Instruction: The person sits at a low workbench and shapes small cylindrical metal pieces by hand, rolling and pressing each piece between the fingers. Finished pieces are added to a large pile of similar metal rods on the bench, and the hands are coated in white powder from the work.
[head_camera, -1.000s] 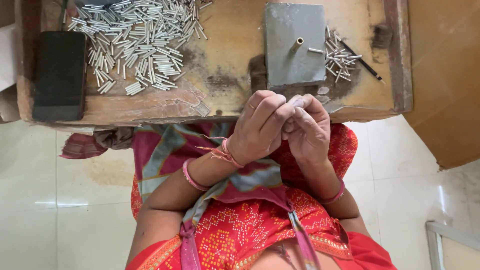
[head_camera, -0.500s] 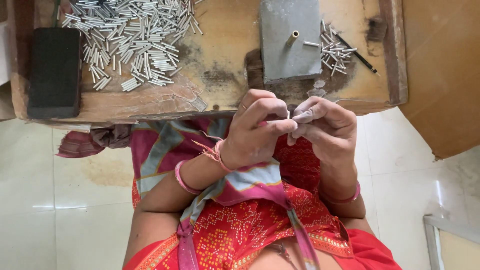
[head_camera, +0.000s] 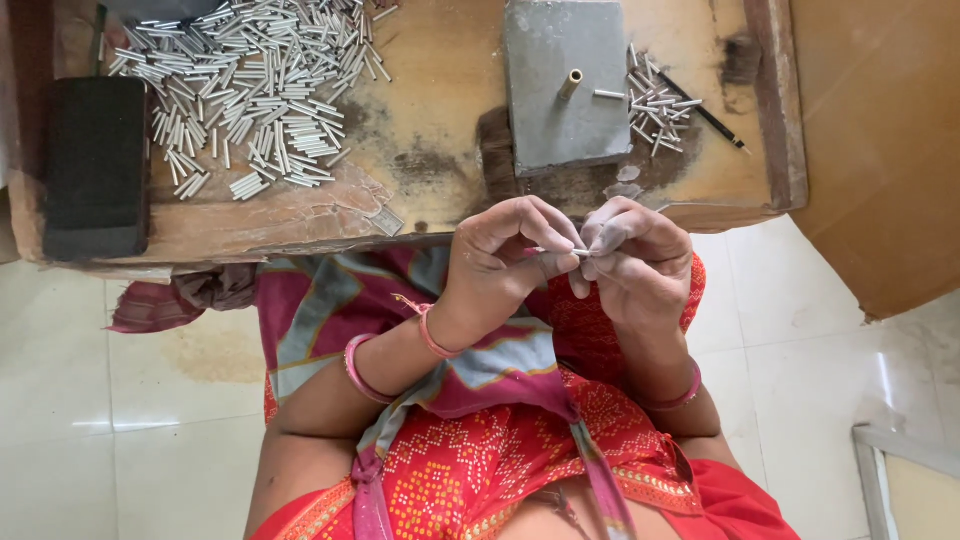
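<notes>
Left hand and right hand both pinched on a small metal tube, mostly hidden by fingertips, near the wooden table edge, big tube pile far left partly cut off, grey block far

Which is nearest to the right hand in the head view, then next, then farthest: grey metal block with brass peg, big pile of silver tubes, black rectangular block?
From the right hand:
1. Grey metal block with brass peg, directly above the hand on the wooden bench.
2. Big pile of silver tubes, upper left on the bench.
3. Black rectangular block, at the bench's far left edge.
</notes>
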